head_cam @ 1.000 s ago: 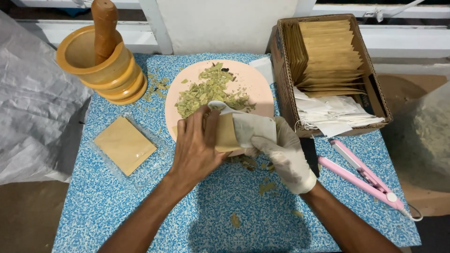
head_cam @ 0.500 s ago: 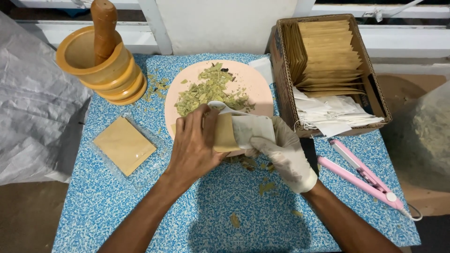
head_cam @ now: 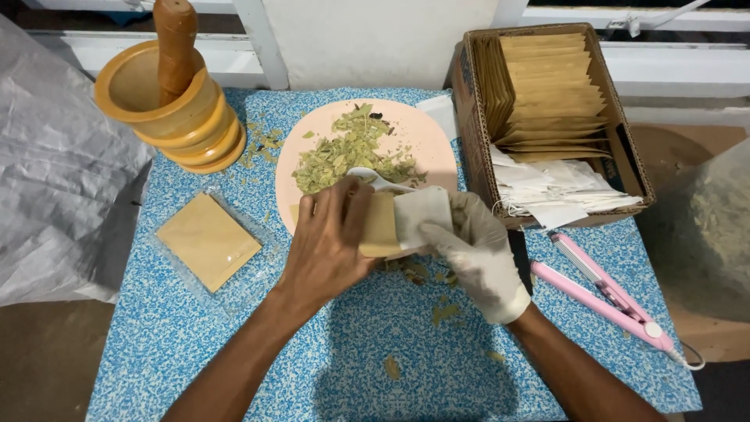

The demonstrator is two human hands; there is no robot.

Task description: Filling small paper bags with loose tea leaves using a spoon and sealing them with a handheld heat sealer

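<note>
Upper left of frame: wooden mortar (head_cam: 168, 109) with pestle (head_cam: 176, 47) standing in it. Below it, a flat tan packet (head_cam: 208, 240) in clear wrap lies on the blue speckled table (head_cam: 375, 375). Centre: bare left hand (head_cam: 328, 246) curled around a tan pouch (head_cam: 381, 227), fingers wrapped over its left edge. The pouch sits at the lower rim of a pink plate (head_cam: 426, 137) holding dried green leaves (head_cam: 348, 152). Gloved right hand (head_cam: 476, 250) pinches a white tea bag (head_cam: 422, 215) at the pouch mouth; a white spoon (head_cam: 375, 180) lies just above. Upper right: cardboard box (head_cam: 476, 117) of tan pouches and white bags. Lower right: pink heat sealer (head_cam: 601, 293).
</note>
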